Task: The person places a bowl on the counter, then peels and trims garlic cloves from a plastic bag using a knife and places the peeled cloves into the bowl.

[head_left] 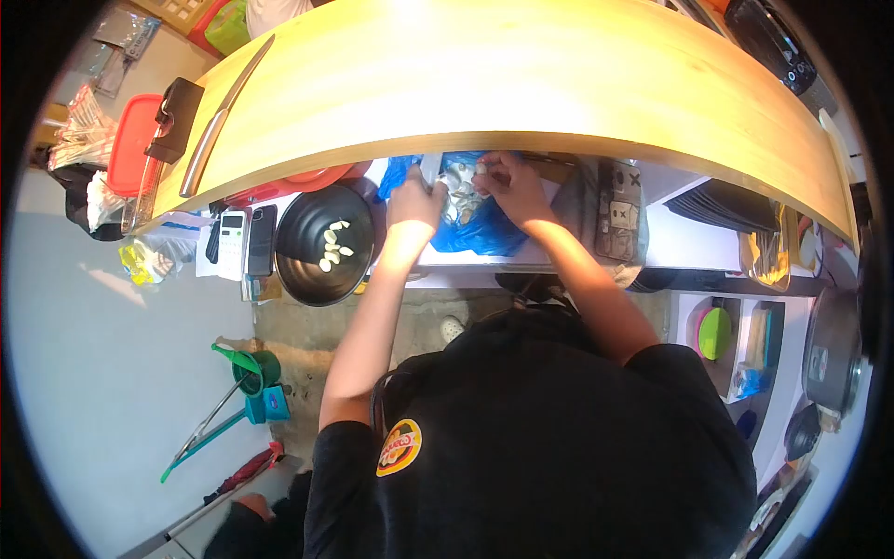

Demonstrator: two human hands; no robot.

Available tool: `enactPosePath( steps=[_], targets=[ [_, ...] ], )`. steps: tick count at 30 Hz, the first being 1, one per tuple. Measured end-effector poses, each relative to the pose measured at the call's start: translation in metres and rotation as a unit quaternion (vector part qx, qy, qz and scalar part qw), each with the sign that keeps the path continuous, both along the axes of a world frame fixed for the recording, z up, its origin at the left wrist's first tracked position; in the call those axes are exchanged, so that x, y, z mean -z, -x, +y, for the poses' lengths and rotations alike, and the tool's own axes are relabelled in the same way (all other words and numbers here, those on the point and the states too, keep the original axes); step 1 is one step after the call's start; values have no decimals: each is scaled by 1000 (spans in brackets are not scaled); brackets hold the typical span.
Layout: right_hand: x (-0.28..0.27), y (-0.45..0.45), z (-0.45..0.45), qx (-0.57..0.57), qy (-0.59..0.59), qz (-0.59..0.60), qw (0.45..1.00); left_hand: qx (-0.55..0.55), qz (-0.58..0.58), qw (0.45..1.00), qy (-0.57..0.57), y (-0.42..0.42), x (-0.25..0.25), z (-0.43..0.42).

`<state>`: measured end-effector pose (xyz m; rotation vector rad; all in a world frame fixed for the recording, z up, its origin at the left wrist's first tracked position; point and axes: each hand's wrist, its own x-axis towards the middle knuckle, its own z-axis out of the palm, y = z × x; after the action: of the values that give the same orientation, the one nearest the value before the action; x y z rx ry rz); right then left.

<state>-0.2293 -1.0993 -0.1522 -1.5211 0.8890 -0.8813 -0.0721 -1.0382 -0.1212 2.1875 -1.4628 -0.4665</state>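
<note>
A curved wooden countertop (521, 79) is spanning the far side of the scene. A person in a black shirt (559, 438) is occupying the near side, both arms reaching forward beneath the countertop's near edge. A white shelf (684, 242) is running left to right between the two, lower than the countertop.

On that shelf, a blue plastic bag (484, 240) is lying open in the middle, and pale, flaky pieces (460, 191) like garlic and its skins are filling it. Left of the bag, a round black pan (312, 279) is sitting near the shelf's near edge. Right of the right arm, a dark patterned pouch (618, 214) is resting. A knife (220, 116) is lying along the countertop's left end, its tip pointing to the far side.

The left hand (416, 202) is hovering over or touching the bag's left side, its fingers curling; a pale flat strip (431, 167) is showing beside them, but I cannot tell whether they are holding it. The right hand (512, 189) is working at the bag's far right, thumb and fingers narrowing around a small pale piece (481, 170). A dark phone (262, 240) is lying just left of the pan. Smallest, several peeled cloves (331, 250) are sitting loosely grouped inside the pan.
</note>
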Motion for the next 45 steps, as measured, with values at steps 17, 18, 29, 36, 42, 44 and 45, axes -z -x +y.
enactPosePath(
  steps=[17,18,29,36,42,44,45],
  targets=[
    [5,-21,30,71,-139,-318,935,139,196,952,191,-4,-14,3],
    [1,-24,35,73,-150,-313,935,124,306,931,155,-1,-19,10],
    [-22,-32,69,96,-47,-119,987,137,370,901,180,-18,-19,45],
    [-30,-23,66,84,-72,-99,989,179,288,916,213,-16,-17,47],
    [-44,-22,50,97,-55,-49,993,167,293,909,246,-4,-17,37],
    [-40,-26,42,116,-60,-39,991,150,287,913,246,0,-14,32],
    [-40,-26,38,107,-52,-17,993,143,285,915,245,2,-11,29]
  ],
)
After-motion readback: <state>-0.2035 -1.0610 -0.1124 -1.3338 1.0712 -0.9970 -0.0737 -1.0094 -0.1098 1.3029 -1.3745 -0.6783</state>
